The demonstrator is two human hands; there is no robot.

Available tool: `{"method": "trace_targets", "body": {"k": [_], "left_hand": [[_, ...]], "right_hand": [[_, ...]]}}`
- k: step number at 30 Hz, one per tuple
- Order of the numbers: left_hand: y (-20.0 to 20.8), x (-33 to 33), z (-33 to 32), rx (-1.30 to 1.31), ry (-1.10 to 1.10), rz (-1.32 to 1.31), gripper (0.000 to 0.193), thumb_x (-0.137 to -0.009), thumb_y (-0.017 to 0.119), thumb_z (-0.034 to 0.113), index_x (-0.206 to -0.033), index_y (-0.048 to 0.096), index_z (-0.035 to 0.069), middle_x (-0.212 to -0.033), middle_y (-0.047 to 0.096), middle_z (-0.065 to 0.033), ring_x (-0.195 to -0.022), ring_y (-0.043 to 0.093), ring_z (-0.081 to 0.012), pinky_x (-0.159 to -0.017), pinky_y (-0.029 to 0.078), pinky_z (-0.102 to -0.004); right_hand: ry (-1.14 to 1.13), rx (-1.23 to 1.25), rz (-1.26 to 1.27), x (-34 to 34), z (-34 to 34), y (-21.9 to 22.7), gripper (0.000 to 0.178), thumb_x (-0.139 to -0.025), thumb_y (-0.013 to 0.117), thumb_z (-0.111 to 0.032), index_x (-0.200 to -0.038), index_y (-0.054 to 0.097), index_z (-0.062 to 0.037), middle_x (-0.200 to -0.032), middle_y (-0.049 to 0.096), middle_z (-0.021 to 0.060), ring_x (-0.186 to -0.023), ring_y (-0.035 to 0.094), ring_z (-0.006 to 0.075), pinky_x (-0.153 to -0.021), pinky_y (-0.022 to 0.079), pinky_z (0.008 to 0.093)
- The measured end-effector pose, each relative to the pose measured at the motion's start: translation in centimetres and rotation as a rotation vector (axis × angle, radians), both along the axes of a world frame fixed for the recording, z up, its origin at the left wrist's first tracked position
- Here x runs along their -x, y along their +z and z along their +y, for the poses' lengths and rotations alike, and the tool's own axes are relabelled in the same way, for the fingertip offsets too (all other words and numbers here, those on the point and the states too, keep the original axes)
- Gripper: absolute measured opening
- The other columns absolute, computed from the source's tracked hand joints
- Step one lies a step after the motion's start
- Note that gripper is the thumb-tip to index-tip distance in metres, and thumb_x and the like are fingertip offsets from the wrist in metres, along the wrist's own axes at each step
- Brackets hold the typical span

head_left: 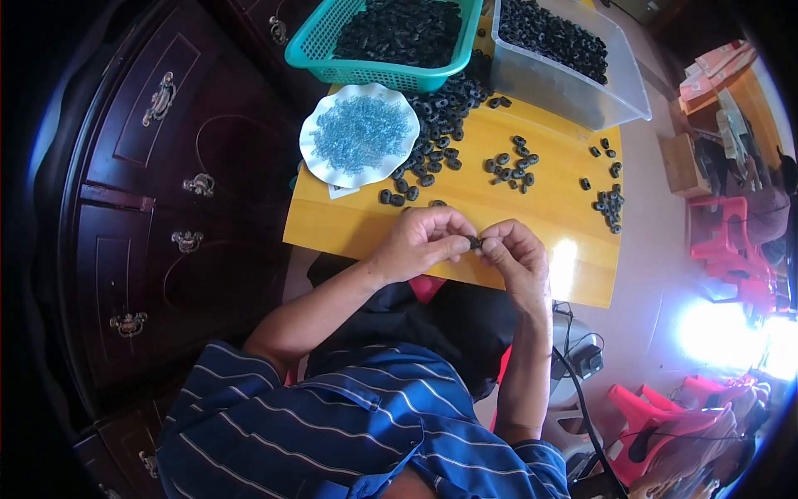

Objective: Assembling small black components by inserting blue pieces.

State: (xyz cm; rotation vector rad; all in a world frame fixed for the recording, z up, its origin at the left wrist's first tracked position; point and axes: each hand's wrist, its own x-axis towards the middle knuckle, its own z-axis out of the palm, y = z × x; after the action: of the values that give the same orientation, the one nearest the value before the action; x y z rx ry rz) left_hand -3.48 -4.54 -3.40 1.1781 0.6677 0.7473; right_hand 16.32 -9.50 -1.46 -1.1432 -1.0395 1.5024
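Above the near edge of the table, my left hand and my right hand meet, fingertips almost touching. Both pinch one small black plastic piece between thumb and fingers; most of it is hidden by the fingertips. Just beyond my left hand, a white scalloped plate holds a heap of tiny bluish-silver coils that look like springs. Similar black plastic pieces lie in a loose cluster past my hands. More of them spread beside the plate.
A green plastic basket and a clear plastic bin, both filled with black pieces, stand at the far side of the yellow wooden table. A dark wooden cabinet rises on the left. Pink plastic stools stand at right.
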Motion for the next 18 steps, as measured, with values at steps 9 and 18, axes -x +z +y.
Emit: {"method": "trace_targets", "body": {"k": [9,18], "left_hand": [[0.5,0.2,0.0,-0.044,0.02,0.015,0.011,-0.091,0.064,0.0,-0.102,0.065,-0.002,-0.086,0.069,-0.0037,-0.074,0.065,-0.0068,-0.068,0.053,-0.0218],[-0.4,0.3,-0.1,-0.116,0.02,0.064,0.009,-0.091,0.066,0.0,-0.1,0.065,0.0,-0.085,0.067,-0.0022,-0.077,0.064,-0.006,-0.069,0.051,-0.021]], "right_hand": [[-0.003,-0.012,0.02,0.2,0.0,0.0,0.003,-0.096,0.062,-0.004,-0.096,0.061,-0.0008,-0.084,0.066,0.0023,-0.079,0.061,0.0075,-0.074,0.049,0.021],[-0.074,-0.081,-0.245,1.2,-0.4,-0.5,0.005,-0.092,0.066,-0.001,-0.089,0.061,0.0003,-0.076,0.063,0.0014,-0.071,0.059,0.0081,-0.069,0.048,0.0224]]}}
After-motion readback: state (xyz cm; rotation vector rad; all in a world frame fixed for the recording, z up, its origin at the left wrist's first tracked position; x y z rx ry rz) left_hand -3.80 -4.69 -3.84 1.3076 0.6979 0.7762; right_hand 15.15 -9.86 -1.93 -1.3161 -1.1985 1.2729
